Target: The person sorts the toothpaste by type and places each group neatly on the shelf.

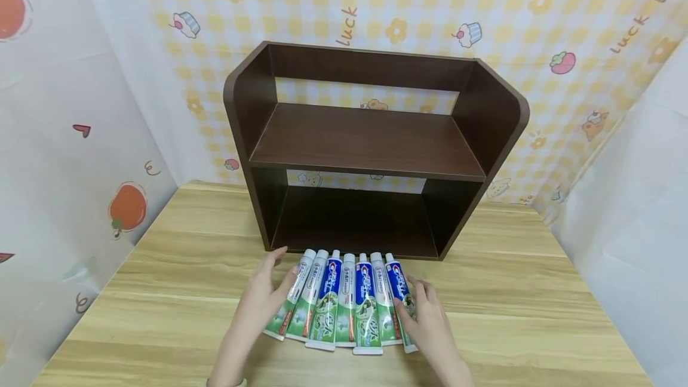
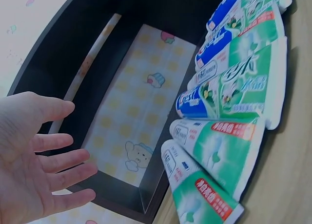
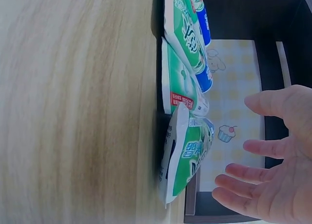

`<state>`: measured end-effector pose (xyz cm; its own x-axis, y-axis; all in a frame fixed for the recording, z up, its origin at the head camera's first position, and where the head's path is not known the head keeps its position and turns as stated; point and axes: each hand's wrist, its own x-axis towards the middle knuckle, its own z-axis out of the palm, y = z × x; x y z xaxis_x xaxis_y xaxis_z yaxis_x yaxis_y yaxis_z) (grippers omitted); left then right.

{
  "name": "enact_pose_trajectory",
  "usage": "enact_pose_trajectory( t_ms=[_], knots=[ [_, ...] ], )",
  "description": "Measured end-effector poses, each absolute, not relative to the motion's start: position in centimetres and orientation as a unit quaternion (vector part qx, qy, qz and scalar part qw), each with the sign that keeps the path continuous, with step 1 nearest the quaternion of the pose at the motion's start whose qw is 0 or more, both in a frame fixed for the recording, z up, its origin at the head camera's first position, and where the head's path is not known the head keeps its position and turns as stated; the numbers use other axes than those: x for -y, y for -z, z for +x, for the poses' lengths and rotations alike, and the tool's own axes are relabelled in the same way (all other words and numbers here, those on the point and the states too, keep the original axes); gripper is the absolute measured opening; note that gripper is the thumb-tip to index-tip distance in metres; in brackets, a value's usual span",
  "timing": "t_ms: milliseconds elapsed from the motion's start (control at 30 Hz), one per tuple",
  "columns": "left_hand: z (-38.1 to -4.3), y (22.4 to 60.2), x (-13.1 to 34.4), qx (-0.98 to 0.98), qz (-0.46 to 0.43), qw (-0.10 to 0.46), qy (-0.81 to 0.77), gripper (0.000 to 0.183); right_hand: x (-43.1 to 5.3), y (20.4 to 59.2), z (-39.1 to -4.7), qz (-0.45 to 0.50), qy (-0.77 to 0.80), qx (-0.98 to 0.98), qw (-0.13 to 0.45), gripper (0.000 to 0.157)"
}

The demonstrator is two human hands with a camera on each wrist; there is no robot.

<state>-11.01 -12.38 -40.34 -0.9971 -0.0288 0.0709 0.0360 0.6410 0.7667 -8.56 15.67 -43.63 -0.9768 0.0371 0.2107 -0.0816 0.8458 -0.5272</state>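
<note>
Several toothpaste tubes lie side by side in a fan on the wooden table, caps toward the dark brown shelf. Some are blue and green, like the middle tube (image 1: 325, 309); others are white and green with a red label, like the leftmost tube (image 1: 285, 309). My left hand (image 1: 258, 297) is by the leftmost tube, its fingers spread. At the other end, my right hand (image 1: 429, 318) hovers around the rightmost tube (image 1: 399, 282), thumb over or beside it; contact is unclear. Both wrist views show the left hand (image 2: 44, 160) and right hand (image 3: 278, 170) with fingers apart, gripping nothing.
Right behind the tube caps stands the two-level brown shelf (image 1: 371, 142), open at the front. Wooden tabletop (image 1: 161, 291) extends to both sides. A yellow checked cloth (image 1: 322, 5) hangs behind, with pale printed sheets (image 1: 64, 136) at the sides.
</note>
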Motion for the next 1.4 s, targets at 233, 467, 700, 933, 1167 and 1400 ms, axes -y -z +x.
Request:
enact_pose_trajectory(
  t_ms=[233,467,700,933,1167,1400],
  knots=[
    [-12.3,40.4,13.9,0.886,0.004,0.041,0.461,0.054,-15.7,43.6,-8.6,-0.014,-0.283,0.956,0.07,0.054],
    [-13.7,40.9,15.2,0.875,0.007,0.055,0.48,0.052,-15.8,43.6,-8.5,-0.03,-0.28,0.958,0.054,0.054],
    [-14.8,41.2,16.3,0.863,0.028,0.041,0.502,0.054,-16.0,43.7,-8.5,-0.04,-0.283,0.958,0.032,0.055],
    [-15.6,41.5,17.2,0.859,0.036,0.03,0.51,0.056,-16.0,43.9,-8.5,-0.04,-0.291,0.955,0.028,0.054],
    [-16.4,41.5,17.5,0.859,0.039,0.031,0.51,0.058,-16.1,44.0,-8.5,-0.053,-0.297,0.953,0.013,0.054],
    [-17.7,41.6,17.4,0.86,0.042,0.026,0.508,0.057,-16.2,44.2,-8.6,-0.055,-0.3,0.952,0.004,0.055]
  ],
)
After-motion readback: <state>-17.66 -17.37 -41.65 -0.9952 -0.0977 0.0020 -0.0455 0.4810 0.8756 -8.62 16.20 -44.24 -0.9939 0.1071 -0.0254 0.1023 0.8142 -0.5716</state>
